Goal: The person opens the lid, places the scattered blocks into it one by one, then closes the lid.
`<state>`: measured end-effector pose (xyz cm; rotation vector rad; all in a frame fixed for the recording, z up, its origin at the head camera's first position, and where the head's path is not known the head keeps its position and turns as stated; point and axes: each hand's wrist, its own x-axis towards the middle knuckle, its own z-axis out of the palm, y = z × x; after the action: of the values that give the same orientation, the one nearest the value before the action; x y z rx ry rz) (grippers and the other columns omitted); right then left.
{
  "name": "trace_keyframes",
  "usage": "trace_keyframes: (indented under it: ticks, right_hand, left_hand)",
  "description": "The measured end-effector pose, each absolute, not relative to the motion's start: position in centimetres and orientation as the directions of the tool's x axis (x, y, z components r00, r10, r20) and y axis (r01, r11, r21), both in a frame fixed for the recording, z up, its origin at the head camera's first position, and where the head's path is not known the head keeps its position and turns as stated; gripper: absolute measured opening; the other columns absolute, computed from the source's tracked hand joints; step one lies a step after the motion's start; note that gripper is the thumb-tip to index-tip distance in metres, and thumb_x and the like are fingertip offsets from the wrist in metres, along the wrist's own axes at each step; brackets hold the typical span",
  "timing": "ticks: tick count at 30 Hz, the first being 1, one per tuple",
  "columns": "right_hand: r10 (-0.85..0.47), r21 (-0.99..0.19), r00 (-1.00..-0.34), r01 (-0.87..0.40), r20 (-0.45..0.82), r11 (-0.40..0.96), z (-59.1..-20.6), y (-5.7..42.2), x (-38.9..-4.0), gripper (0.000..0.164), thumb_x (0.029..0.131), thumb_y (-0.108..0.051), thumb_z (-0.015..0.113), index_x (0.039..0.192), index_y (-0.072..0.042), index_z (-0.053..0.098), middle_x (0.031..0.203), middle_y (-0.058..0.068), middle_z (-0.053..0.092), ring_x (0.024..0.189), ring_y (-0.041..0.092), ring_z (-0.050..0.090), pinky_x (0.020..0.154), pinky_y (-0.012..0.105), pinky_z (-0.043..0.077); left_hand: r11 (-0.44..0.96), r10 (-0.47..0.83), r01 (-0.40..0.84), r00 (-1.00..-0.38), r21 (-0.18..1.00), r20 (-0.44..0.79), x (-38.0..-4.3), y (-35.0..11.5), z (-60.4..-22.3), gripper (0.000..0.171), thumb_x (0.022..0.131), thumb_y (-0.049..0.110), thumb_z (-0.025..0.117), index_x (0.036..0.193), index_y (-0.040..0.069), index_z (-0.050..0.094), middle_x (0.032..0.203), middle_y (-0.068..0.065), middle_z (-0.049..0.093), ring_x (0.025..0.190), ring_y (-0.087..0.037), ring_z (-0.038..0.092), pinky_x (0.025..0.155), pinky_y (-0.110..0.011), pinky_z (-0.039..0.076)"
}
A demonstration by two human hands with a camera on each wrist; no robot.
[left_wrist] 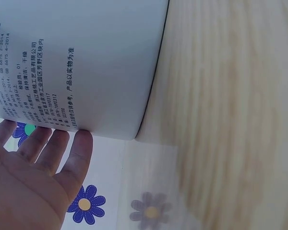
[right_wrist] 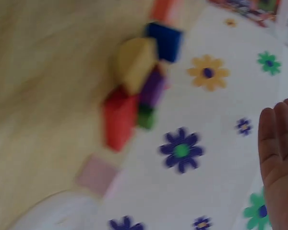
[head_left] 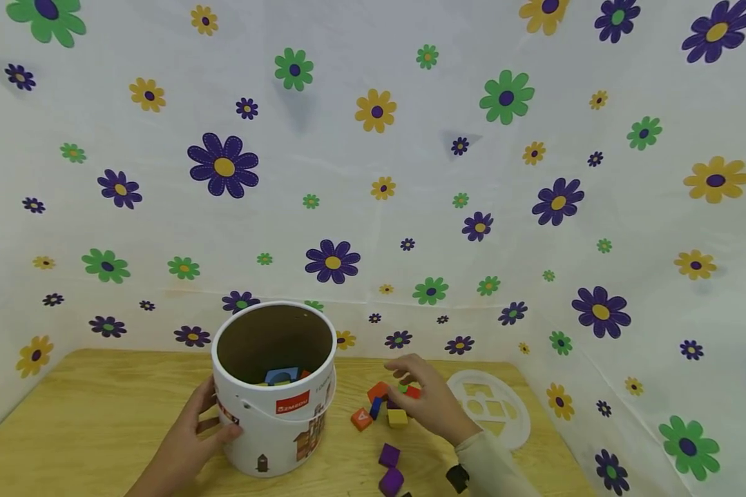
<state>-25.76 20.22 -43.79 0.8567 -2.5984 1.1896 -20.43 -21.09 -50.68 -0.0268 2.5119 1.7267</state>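
A white bucket [head_left: 239, 442] with printed pictures and a red label stands upright on the wooden table. Inside lie several blocks, among them a light blue block [head_left: 282, 376]. My left hand [head_left: 189, 438] rests against the bucket's left side, thumb toward the front; the left wrist view shows the other fingertips at its printed wall. Over a cluster of blocks, my right hand [head_left: 432, 400] has nothing between its fingers. Close by are a yellow block [head_left: 398, 418], a blue block [head_left: 376, 407] and an orange lettered block [head_left: 361, 419]. A red block [right_wrist: 119, 120] shows in the right wrist view.
Two purple blocks [head_left: 389, 455] lie nearer the front, and a black block [head_left: 456, 478] sits beside the right sleeve. A white lid [head_left: 521, 421] with cut-out shapes lies flat at the right. A flower-patterned sheet [head_left: 404, 166] rises behind the table [head_left: 87, 414].
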Motion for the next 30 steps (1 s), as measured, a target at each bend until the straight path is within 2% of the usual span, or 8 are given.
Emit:
trace_keyframes:
  ticks: [3, 6, 9, 15, 21, 30]
  right_hand:
    - [-0.439, -0.648, -0.867, -0.477, 0.237, 0.593, -45.6, 22.2, -25.9, 0.029, 0.099, -0.023, 0.072, 0.126, -0.015, 0.068, 0.115, 0.001, 0.067, 0.096, 0.018, 0.063, 0.079, 0.028, 0.058]
    - [-0.484, -0.624, -0.867, -0.444, 0.118, 0.643, -47.1, 23.7, -26.2, 0.028, 0.098, -0.021, 0.073, 0.124, -0.01, 0.069, 0.109, 0.005, 0.066, 0.087, 0.011, 0.06, 0.071, 0.026, 0.054]
    - [-0.517, -0.601, -0.855, -0.433, 0.037, 0.672, -48.0, 24.6, -26.4, 0.028, 0.097, -0.021, 0.074, 0.123, -0.009, 0.069, 0.108, 0.003, 0.064, 0.082, 0.006, 0.057, 0.069, 0.024, 0.052]
    - [-0.508, -0.607, -0.856, -0.357, -0.092, 0.71, -49.2, 25.3, -26.5, 0.036, 0.095, -0.021, 0.075, 0.129, -0.01, 0.067, 0.105, -0.004, 0.061, 0.083, 0.008, 0.056, 0.071, 0.025, 0.052]
    - [-0.477, -0.554, -0.87, -0.337, -0.127, 0.761, -50.0, 25.0, -27.1, 0.029, 0.094, -0.026, 0.077, 0.121, -0.016, 0.071, 0.099, -0.011, 0.061, 0.087, 0.007, 0.056, 0.076, 0.029, 0.053]
    - [-0.518, -0.594, -0.849, -0.364, -0.106, 0.718, -50.2, 24.8, -27.5, 0.025, 0.093, -0.02, 0.077, 0.118, -0.014, 0.072, 0.094, -0.012, 0.065, 0.084, 0.004, 0.06, 0.075, 0.028, 0.056]
  left_hand:
    - [0.364, 0.032, -0.079, -0.995, 0.928, -0.098, -20.3, -21.2, -50.5, 0.113, 0.091, 0.053, 0.075, 0.167, 0.016, 0.0, 0.169, -0.023, 0.016, 0.15, -0.049, 0.024, 0.114, -0.063, 0.04]
    - [0.367, 0.025, -0.091, -0.994, 0.926, -0.107, -20.2, -21.3, -50.3, 0.113, 0.091, 0.053, 0.075, 0.167, 0.015, -0.001, 0.168, -0.024, 0.016, 0.15, -0.049, 0.024, 0.114, -0.064, 0.04]
    - [0.362, 0.028, -0.089, -0.994, 0.928, -0.106, -20.2, -21.2, -50.1, 0.113, 0.091, 0.053, 0.075, 0.167, 0.015, 0.0, 0.168, -0.024, 0.017, 0.15, -0.049, 0.024, 0.114, -0.064, 0.039]
    - [0.35, 0.04, -0.075, -0.995, 0.934, -0.095, -20.3, -20.8, -50.1, 0.11, 0.092, 0.051, 0.074, 0.167, 0.015, 0.001, 0.169, -0.023, 0.017, 0.15, -0.049, 0.023, 0.116, -0.065, 0.037]
    - [0.334, 0.042, -0.082, -0.994, 0.939, -0.102, -20.3, -20.9, -50.2, 0.11, 0.093, 0.05, 0.074, 0.167, 0.015, 0.001, 0.169, -0.023, 0.016, 0.15, -0.049, 0.022, 0.116, -0.066, 0.035]
    - [0.36, 0.039, -0.07, -0.995, 0.93, -0.09, -20.3, -20.9, -50.3, 0.111, 0.092, 0.051, 0.075, 0.167, 0.014, 0.001, 0.169, -0.024, 0.016, 0.15, -0.049, 0.023, 0.116, -0.066, 0.036]
